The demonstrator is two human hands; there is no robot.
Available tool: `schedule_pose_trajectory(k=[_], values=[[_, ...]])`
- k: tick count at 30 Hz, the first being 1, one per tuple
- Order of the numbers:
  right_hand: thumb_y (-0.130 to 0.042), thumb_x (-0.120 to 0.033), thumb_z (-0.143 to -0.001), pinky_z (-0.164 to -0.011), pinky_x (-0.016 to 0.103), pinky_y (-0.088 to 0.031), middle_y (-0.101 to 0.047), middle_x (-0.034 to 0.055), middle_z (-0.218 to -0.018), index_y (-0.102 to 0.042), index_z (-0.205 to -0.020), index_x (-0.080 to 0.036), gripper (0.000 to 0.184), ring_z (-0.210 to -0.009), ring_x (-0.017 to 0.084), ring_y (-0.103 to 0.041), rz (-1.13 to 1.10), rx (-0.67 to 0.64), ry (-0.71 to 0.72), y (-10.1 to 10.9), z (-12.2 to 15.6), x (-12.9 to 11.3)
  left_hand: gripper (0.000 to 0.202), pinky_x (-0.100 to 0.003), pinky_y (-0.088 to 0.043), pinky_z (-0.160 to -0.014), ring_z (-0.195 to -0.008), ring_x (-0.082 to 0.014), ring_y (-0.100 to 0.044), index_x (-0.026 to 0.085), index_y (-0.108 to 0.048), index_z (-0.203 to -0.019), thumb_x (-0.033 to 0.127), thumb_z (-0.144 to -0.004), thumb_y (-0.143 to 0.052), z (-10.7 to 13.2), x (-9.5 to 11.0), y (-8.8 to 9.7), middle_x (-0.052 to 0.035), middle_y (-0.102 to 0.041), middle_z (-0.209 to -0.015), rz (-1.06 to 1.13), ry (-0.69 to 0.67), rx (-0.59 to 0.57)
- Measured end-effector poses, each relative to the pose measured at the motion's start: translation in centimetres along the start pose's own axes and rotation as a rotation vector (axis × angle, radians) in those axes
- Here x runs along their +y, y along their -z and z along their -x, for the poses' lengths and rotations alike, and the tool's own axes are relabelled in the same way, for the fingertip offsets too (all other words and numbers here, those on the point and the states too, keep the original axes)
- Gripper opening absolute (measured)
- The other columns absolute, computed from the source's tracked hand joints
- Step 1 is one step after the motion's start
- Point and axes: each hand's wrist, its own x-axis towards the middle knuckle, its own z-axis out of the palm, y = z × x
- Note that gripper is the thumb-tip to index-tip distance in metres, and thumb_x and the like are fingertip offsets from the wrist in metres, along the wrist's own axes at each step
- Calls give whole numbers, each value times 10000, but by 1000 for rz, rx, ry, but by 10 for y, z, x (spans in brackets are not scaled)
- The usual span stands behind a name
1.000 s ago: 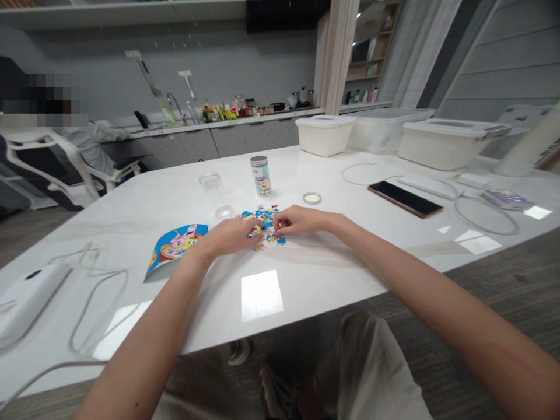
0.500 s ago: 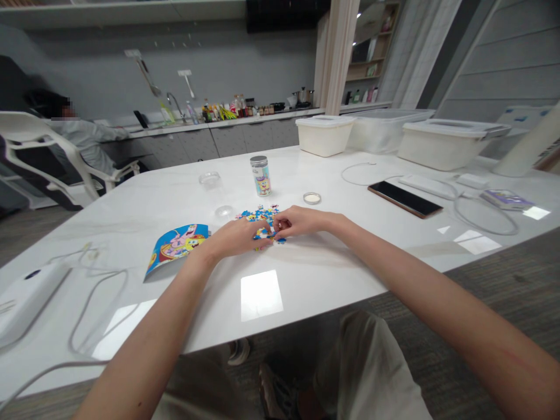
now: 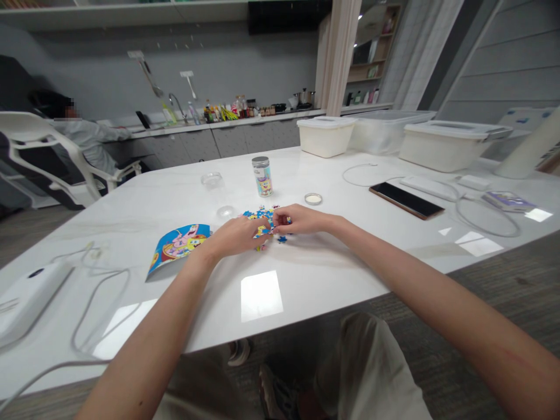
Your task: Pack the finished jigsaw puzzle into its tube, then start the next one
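A heap of small blue, yellow and pink jigsaw puzzle pieces lies on the white table. My left hand rests over the heap's left side, thumb and fingers apart, with pieces showing in the gap. From the right, my right hand reaches in with curled fingers, pinching at what looks like a puzzle piece, mostly hidden. One loose blue piece lies just below that hand. Left of my left wrist is a curved cartoon picture sheet. Behind the heap stands a clear cartoon-printed jar with a metal lid.
A round lid and clear round containers lie around the heap. At right are a phone, cables and white storage bins. A white device with a cable occupies the left. A person sits beyond.
My right fingers have shifted slightly up and away from the loose blue piece, which now shows in full. My left hand has barely moved. The view has shifted slightly.
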Motion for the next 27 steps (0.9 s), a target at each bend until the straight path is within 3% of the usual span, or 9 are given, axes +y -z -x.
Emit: schedule_pose_trajectory(k=[4, 9, 16, 27], values=[[-596, -170, -787, -636, 241, -402, -620, 14, -768, -617, -857, -142, 79, -679, 115, -538, 6, 41, 48, -2, -3, 5, 313, -254, -393, -610, -657, -190, -632, 246, -612, -1127, 385, -912, -432, 1, 0, 1, -19, -676, -709, -11, 15, 72], [-550, -40, -725, -667, 234, -444, -669, 18, -831, -637, -911, -142, 230, -729, 116, -595, -35, 100, 70, -5, -5, 11, 304, -254, -394, -594, -671, -203, -652, 229, -630, -1067, 391, -934, -411, 1, 1, 1, -29, -689, -716, -68, 14, 119], [-592, -127, -744, -656, 248, -484, -712, 18, -802, -596, -966, -167, 226, -726, 133, -653, -223, 135, 71, -8, -6, 12, 262, -249, -396, -583, -638, -193, -651, 217, -630, -1032, 341, -950, -415, 0, 1, -4, -27, -686, -692, -101, -31, 151], [-723, -256, -699, -587, 246, -490, -689, 18, -735, -595, -878, -163, 239, -648, 130, -634, -490, 197, -87, -10, -11, 9, 280, -236, -393, -569, -598, -165, -625, 232, -627, -1108, 312, -965, -400, 2, -2, -4, -13, -658, -643, -101, -15, 204]])
